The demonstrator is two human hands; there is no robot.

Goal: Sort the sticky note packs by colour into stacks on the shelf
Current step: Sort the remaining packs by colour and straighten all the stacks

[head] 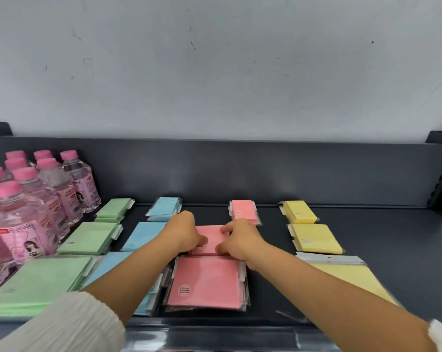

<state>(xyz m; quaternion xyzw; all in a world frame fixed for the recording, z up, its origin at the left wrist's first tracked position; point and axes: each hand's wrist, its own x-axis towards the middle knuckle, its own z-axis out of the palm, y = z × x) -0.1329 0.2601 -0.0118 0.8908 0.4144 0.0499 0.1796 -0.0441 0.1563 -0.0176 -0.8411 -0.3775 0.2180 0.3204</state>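
Head view: left hand [183,232] and right hand [240,240] each grip a side of a pink pack [211,237], mid-shelf [392,250] between the rear pink stack [242,212] and front pink stack [206,283]. It is probably being squared into place; next comes a clean release. Fingertips are hidden, and an arm covers the blue stacks [143,237].

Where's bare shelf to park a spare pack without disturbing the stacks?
Widest bare patch: the shelf right of the yellow stacks. A narrower lane runs between pink stacks and yellow. The left is crowded: bottles, green stacks, blue stacks packed close.
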